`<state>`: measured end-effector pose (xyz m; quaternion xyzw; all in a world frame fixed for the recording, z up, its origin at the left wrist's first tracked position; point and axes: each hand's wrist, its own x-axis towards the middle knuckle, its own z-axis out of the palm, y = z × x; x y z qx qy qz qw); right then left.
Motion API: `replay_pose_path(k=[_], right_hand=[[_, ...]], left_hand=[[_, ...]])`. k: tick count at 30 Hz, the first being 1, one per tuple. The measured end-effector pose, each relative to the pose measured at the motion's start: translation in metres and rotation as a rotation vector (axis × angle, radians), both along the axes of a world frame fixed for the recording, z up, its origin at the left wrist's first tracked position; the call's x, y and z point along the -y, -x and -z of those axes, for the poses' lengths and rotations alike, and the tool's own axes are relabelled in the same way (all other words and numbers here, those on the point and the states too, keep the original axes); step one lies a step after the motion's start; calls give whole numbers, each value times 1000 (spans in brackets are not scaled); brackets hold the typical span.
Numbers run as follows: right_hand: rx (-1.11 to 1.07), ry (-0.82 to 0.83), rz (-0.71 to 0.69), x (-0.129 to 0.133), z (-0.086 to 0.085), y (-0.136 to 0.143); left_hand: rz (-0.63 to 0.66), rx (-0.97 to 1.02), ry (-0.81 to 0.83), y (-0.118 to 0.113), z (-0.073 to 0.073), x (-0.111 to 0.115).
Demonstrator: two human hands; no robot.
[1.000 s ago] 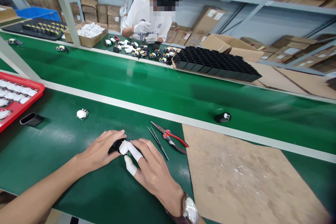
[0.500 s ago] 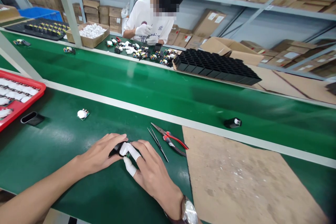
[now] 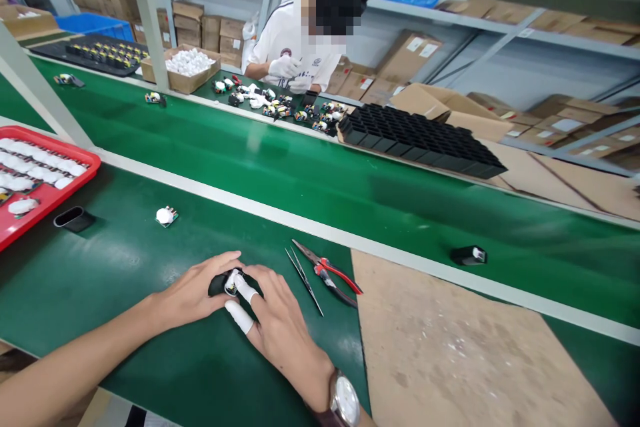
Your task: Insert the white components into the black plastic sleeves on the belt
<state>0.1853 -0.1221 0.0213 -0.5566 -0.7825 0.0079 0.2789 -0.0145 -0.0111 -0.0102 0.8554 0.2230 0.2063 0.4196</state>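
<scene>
My left hand point(image 3: 193, 290) is wrapped round a black oval housing point(image 3: 218, 284), low in the middle of the view. A white part with a bit of circuit point(image 3: 232, 282) shows in the housing's open end. My right hand point(image 3: 280, 320), with white covers on thumb and forefinger and a watch at the wrist, presses its forefinger on that white part. Its thumb is apart, just below the opening. To the right lie tweezers point(image 3: 305, 281) and red-and-black pliers point(image 3: 327, 272). A small board with a white top point(image 3: 165, 215) and another black housing point(image 3: 74, 219) rest at the left.
A red tray point(image 3: 93, 170) of white-topped boards stands at the left. Beyond the white rail point(image 3: 240, 203) runs a green belt point(image 3: 300, 173) carrying a black housing point(image 3: 469, 255). Cardboard point(image 3: 465, 353) lies at the right. Across the belt, a gloved person point(image 3: 295, 47) works near black housings point(image 3: 425, 140).
The white part sits deeper in the housing, and my right thumb has come away from it. The housing on the belt has moved right. The whole view has shifted slightly.
</scene>
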Motion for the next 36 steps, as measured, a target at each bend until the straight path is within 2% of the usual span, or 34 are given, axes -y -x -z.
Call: replay_pose_path(k=[7,18,22,25,27,29,33,36], right_hand=[[-46,53,-8,4,-3,-11],[-41,67,-186,-15,6,-7],[35,43,-214,-16,6,-7],[-46,77,-213,-13,6,-8],[-128,95,-162,-7,7,-13],[-119,43,-37,3,10,-24],[235,-112,309,23,27,-55],[413,-122,404,29,40,-70]], left_hand=[[27,-30,135,-2,-10,0],[58,15,142,1,-3,-5],[73,-14,151,2,-1,-5],[77,-24,158,2,-1,-5],[75,-36,162,2,-2,-6],[72,-58,163,2,-2,-6],[55,-119,171,2,-3,-6],[41,-143,184,3,-5,-6]])
